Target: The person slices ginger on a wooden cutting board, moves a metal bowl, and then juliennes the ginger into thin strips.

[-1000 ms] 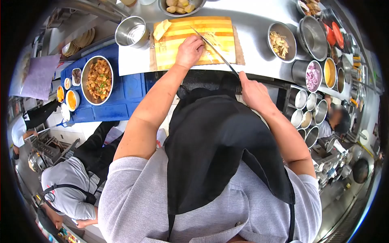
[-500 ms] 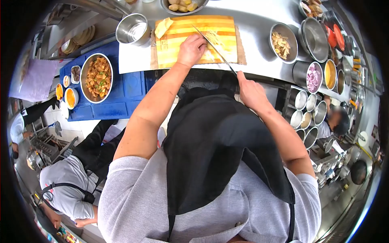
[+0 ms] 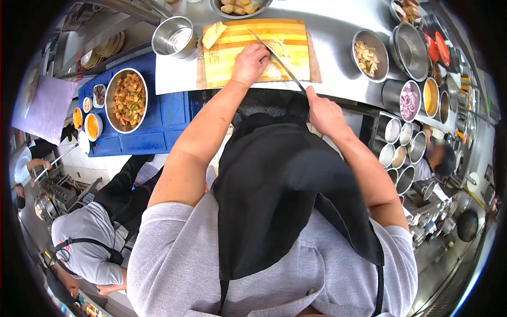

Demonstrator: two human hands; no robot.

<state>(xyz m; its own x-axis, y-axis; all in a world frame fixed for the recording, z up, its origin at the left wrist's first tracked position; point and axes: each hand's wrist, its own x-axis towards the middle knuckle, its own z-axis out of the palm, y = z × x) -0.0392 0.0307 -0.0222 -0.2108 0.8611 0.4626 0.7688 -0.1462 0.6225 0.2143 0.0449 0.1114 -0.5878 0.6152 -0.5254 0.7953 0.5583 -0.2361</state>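
Observation:
My right hand (image 3: pixel 325 112) is closed round the handle of a long knife (image 3: pixel 285 68), whose blade slants up and left across the striped wooden cutting board (image 3: pixel 227 71). Beside the blade, my left hand (image 3: pixel 250 64) presses on the board with fingers curled; what lies under them is hidden. Thin pale yellow strips (image 3: pixel 279 48) lie just right of the blade. A larger pale yellow piece (image 3: pixel 213 35) rests at the board's upper left corner.
An empty metal pot (image 3: pixel 173 37) stands left of the board. A bowl of peeled chunks (image 3: pixel 240 8) sits behind it. To the right are a bowl of pale slices (image 3: pixel 366 58) and a pot of sliced onions (image 3: pixel 409 103). A co-worker (image 3: pixel 87 240) is at lower left.
My right hand has risen slightly with the knife, and the blade tip has shifted a little up and left. My left hand stays nearly in place.

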